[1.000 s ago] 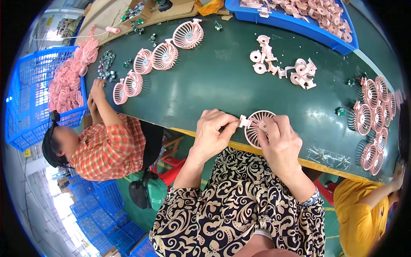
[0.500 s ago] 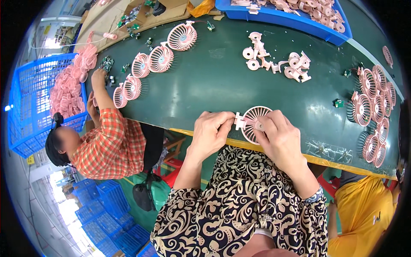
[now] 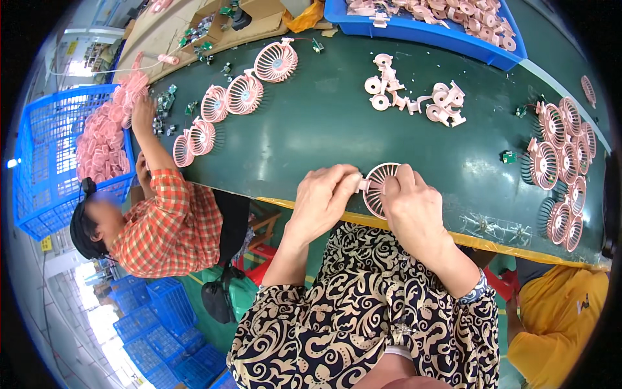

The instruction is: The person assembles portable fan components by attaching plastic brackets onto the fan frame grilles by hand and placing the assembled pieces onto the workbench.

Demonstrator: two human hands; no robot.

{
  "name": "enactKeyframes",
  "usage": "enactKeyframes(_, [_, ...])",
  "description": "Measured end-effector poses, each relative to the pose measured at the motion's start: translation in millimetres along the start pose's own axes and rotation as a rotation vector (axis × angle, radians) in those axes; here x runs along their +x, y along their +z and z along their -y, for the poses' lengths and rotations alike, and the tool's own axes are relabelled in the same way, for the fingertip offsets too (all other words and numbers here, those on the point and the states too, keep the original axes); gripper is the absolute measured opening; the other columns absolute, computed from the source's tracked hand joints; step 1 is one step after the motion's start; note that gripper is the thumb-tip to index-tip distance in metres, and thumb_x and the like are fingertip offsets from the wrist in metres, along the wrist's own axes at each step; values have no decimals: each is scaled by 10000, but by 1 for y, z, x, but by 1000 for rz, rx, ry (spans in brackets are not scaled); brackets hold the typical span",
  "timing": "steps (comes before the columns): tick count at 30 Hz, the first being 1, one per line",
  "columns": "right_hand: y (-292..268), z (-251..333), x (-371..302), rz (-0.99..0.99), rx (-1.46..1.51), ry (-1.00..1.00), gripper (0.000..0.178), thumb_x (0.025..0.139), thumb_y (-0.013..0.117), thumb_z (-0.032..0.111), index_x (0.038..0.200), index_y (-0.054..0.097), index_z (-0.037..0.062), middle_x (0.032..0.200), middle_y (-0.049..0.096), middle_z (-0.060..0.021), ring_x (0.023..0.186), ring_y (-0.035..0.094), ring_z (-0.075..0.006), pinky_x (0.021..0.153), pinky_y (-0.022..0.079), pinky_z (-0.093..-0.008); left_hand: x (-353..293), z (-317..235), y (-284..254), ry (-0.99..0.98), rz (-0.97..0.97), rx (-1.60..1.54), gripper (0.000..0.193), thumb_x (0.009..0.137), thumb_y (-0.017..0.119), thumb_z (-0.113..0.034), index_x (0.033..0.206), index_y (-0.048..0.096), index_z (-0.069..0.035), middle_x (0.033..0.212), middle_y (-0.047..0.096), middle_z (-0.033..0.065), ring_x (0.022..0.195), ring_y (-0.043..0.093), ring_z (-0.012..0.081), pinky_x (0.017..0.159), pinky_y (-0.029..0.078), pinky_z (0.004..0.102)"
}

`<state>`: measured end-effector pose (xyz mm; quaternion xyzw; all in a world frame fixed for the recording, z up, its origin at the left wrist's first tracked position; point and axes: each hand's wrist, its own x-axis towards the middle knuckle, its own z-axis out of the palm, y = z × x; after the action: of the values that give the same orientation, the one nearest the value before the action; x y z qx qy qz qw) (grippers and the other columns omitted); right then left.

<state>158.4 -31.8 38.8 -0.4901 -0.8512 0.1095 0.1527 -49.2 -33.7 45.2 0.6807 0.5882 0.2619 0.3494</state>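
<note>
Near the table's front edge I hold a round pink fan housing (image 3: 374, 194) with slatted ribs. My left hand (image 3: 324, 200) is closed in a pinch on the small pale piece at the housing's left side. Over the housing's right half lies my right hand (image 3: 413, 200), its fingers bent inward and gripping around the middle. Those fingers cover the centre, so whether a further small part sits under them is hidden. Beyond my hands, small pink bracket pieces (image 3: 447, 104) lie in two loose clusters on the green table (image 3: 311, 142).
Pink fan housings (image 3: 245, 94) line the table's left, and more (image 3: 545, 163) crowd the right, with green circuit boards (image 3: 510, 157). A blue tray (image 3: 427, 29) of pink parts stands at the back. Left, a checked-shirt co-worker (image 3: 162, 227) reaches by a blue crate (image 3: 48, 188); a yellow-shirted person (image 3: 560, 324) sits right.
My right hand has shifted slightly left and its fingers now cover more of the housing. The co-worker's hand at the left has moved up toward the crate's pink parts.
</note>
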Motion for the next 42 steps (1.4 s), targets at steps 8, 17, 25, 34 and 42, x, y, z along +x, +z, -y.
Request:
enactKeyframes(8, [2, -2, -2, -61, 107, -23, 109, 843, 720, 76, 874, 629, 25, 907, 553, -119, 817, 664, -284, 633, 563, -405, 3, -7, 23, 5, -71, 170, 478, 981, 706, -271, 1315, 545, 32, 736, 678, 78, 684, 683, 306, 730, 513, 442])
enactKeyframes(17, [6, -6, -3, -202, 296, -17, 137, 785, 745, 30, 883, 649, 34, 906, 558, -98, 790, 665, -286, 622, 547, -413, 3, 0, 31, 102, -153, 157, 343, 975, 698, -145, 1266, 574, -12, 661, 598, 56, 597, 619, 277, 726, 514, 422])
enactKeyframes(25, [2, -5, -8, -41, 68, 18, 137, 858, 746, 134, 937, 674, 50, 946, 585, -95, 842, 686, -266, 663, 581, -383, 16, -2, 9, 121, -3, 120, 281, 976, 714, -177, 1181, 634, -2, 705, 648, 94, 610, 631, 266, 609, 501, 379])
enactKeyframes(34, [-54, -49, -55, -126, 309, 315, 353, 824, 851, 222, 1105, 715, 57, 1204, 665, -121, 953, 714, -349, 820, 590, -431, 84, 22, -37, 101, -244, 142, 368, 948, 766, -180, 1263, 669, -15, 1027, 695, 64, 806, 619, 121, 698, 516, 286])
enactKeyframes(42, [-86, -135, -123, -377, -255, 698, 348, 894, 807, 217, 1180, 696, 53, 1206, 674, -117, 928, 729, -289, 783, 572, -393, 133, 73, -79, 273, -569, 672, 580, 911, 716, -128, 1432, 500, 5, 1379, 571, 286, 1199, 608, 477, 973, 525, 520])
